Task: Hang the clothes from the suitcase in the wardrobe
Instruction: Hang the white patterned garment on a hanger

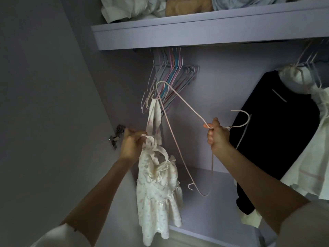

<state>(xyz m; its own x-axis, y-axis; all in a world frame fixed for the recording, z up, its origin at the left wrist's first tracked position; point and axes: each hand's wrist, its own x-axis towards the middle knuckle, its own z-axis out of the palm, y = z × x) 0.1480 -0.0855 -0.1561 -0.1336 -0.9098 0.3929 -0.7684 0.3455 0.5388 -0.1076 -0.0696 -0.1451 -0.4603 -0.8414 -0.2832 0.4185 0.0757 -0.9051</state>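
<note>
At nine o'clock, the left hand (130,144) curls tightly around the straps of a white floral dress (158,198). At three o'clock, the right hand (218,135) grips a pale wire hanger (179,132) by its neck, one dress strap looped over the hanger's far end.

The top shelf (204,31) is stuffed with bunched-up fabric: a white bundle (122,9) at the left, something tan (188,6) in the middle, a light blue piece (245,2) to the right. Under it, a bunch of pastel hangers (170,77) is hung up at the left, and a dark garment (274,125) and white clothes (313,139) at the right. The rail itself is hidden by the shelf edge.
</note>
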